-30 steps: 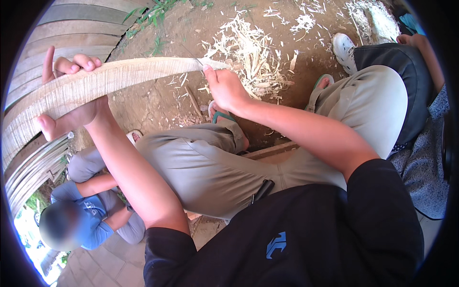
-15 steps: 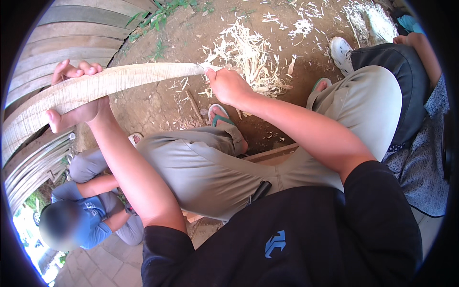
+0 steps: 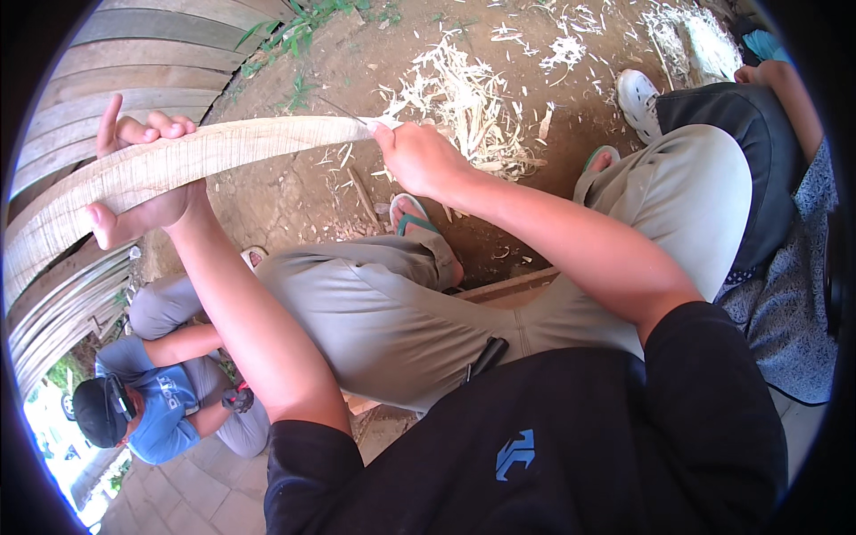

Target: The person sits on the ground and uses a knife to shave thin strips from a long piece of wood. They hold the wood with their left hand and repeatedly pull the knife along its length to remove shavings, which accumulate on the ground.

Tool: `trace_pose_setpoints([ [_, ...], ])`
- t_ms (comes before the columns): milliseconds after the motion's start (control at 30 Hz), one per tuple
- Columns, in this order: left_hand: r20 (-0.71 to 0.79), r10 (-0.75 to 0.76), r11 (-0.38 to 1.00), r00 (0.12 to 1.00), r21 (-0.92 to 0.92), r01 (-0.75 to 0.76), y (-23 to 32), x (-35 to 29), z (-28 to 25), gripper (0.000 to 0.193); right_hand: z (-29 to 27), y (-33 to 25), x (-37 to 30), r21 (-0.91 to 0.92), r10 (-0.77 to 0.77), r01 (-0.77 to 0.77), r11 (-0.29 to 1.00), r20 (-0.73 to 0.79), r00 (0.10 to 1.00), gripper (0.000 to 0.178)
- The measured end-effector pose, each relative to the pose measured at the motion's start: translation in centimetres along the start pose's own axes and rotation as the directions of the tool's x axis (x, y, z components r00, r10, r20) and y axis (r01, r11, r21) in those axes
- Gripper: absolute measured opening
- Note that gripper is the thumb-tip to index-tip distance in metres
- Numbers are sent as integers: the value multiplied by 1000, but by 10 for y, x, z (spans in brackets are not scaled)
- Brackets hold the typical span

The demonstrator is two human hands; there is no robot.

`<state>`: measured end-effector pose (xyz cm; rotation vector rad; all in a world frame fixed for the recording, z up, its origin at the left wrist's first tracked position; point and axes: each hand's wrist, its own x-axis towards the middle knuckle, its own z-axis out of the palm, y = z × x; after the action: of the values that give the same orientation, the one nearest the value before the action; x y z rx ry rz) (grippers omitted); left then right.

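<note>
A long pale wooden board point(image 3: 241, 143) with fine saw marks spans the upper left and tapers toward its right end. My left hand point(image 3: 147, 209) holds it from below, the thumb on the near side. Several left fingers curl over the far edge, and one points up. At the narrow end my right hand point(image 3: 419, 159) is closed in a fist, gripping the tip. A thin dark line point(image 3: 337, 107) slants out from the board beside this fist; I cannot tell what it is.
Pale wood shavings point(image 3: 464, 116) lie on the dirt ground ahead. Stacked planks point(image 3: 147, 62) stand at the far left. A person in a blue shirt point(image 3: 160, 415) sits at the lower left. Another person's dark-clad leg point(image 3: 749, 134) and white shoe point(image 3: 637, 102) are close on the right.
One left finger has straightened upward. My right fist has shifted slightly left along the board's tip, and the thin dark line now shows. The person at the lower left looks sharper.
</note>
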<state>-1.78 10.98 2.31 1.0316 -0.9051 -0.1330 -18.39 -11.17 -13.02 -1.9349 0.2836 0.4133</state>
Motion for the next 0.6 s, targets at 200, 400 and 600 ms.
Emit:
trace_pose_setpoints([
  [200, 31, 16, 998, 999, -57, -14, -2, -9, -11, 95, 6, -8, -1, -59, -64, 60, 996, -64, 996, 61],
  [400, 81, 10, 1000, 997, -10, -9, -1, -5, -5, 89, 3, -9, -3, -6, -7, 6, 1000, -22, 1000, 57],
  [600, 90, 10, 1000, 996, -11, -9, -2, -2, -1, 90, -5, -24, -14, 74, -3, 2, 997, 17, 1000, 60],
])
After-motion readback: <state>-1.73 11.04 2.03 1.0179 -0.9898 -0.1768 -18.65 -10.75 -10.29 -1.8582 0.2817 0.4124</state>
